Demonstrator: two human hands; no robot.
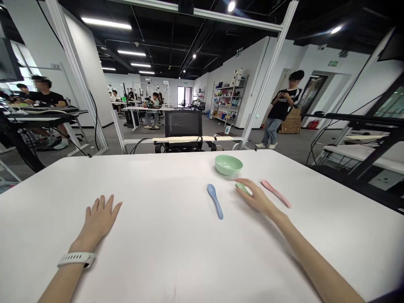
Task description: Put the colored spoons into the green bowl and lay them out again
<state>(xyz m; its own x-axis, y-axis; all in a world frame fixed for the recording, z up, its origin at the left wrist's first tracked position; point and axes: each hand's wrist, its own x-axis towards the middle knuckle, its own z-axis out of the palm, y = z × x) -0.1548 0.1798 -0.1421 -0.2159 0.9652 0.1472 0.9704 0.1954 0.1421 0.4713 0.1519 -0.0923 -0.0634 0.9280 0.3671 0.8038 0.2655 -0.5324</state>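
My left hand (99, 216) lies on the white table at the left, palm down with its fingers spread, holding nothing. At the right, my right hand (257, 197) is over a green spoon (242, 187), its fingers apart around the spoon's head. The hand hides the rest of that spoon, and I cannot tell whether any finger touches it. A blue spoon (215, 201) lies to the left of this hand, and a pink spoon (276, 193) to its right. Just beyond the fingers stands a green bowl (229, 165), upright.
The white table (151, 252) fills the foreground. A metal frame (265, 75) rises behind its far edge, with a black mesh chair (183, 123) there too. One person (283, 107) stands at the back right; others sit at desks at the left and far back.
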